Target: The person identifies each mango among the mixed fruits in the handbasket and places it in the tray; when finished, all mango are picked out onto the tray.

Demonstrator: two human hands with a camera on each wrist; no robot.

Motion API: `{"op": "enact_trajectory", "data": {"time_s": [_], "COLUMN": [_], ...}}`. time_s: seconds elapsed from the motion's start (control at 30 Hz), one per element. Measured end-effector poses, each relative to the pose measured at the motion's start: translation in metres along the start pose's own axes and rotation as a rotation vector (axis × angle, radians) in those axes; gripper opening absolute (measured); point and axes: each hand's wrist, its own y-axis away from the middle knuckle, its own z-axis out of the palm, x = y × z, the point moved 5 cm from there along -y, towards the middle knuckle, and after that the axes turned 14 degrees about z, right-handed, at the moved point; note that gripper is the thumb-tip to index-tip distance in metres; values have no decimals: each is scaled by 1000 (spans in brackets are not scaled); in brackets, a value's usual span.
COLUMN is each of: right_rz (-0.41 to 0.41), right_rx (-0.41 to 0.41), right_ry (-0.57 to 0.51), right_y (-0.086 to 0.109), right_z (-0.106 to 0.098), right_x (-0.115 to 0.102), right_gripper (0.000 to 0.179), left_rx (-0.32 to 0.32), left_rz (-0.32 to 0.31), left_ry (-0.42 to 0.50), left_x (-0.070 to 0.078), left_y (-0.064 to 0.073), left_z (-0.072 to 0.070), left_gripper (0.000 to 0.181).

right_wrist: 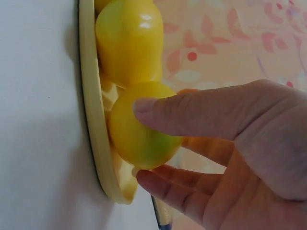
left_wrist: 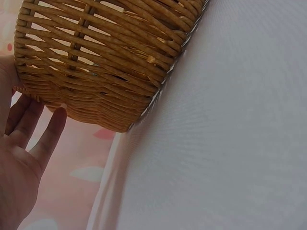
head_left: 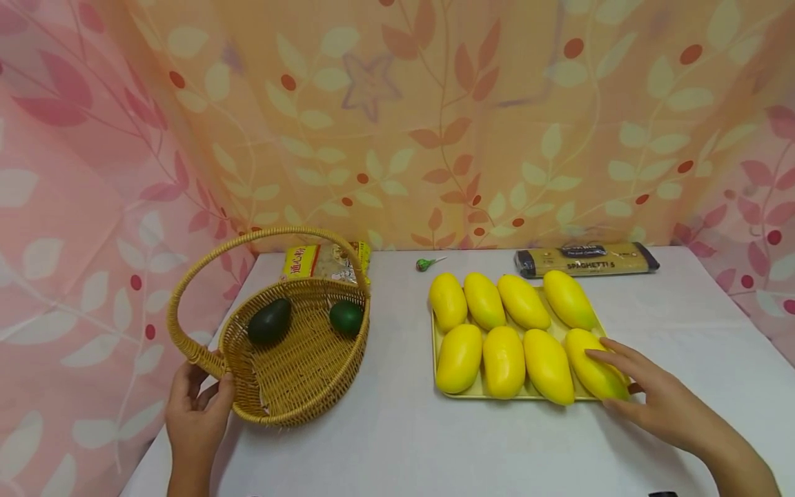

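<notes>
At the left stands a woven wicker basket (head_left: 298, 369) with an arched handle, holding two dark green avocados, one at the left (head_left: 270, 322) and one at the right (head_left: 346, 318). My left hand (head_left: 199, 414) grips the basket's rim at the foot of the handle, thumb on the near side. In the left wrist view, its fingers (left_wrist: 50, 136) reach under the woven side. To the right, a pale yellow tray (right_wrist: 89, 96) bears several yellow mangoes in two rows. My right hand (head_left: 661, 393) holds the front-right mango (head_left: 586, 362), thumb on one side, fingers around the other.
Behind the basket lies a yellow bag of dry food (head_left: 326, 260). A green-wrapped lollipop (head_left: 425, 264) lies at the back middle, and a spaghetti pack (head_left: 586, 260) behind the tray. Patterned curtains (head_left: 397, 138) border the white table (head_left: 391, 442).
</notes>
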Motion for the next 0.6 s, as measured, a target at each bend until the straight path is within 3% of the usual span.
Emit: {"op": "enact_trajectory", "data": {"time_s": [0.33,0.6], "right_rz": [19,-4], "right_rx": [59,119], "right_ry": [28,29], "right_y": [-5,-6], "right_z": [2,3], "right_x": [-4,-2], "right_gripper": [70,73], "left_rx": [2,2], "left_rz": [46,46], "left_ry": [17,9], "left_x": [3,2], "left_y": [-1,-1], "left_z": [0,0], "left_gripper": [54,56]}}
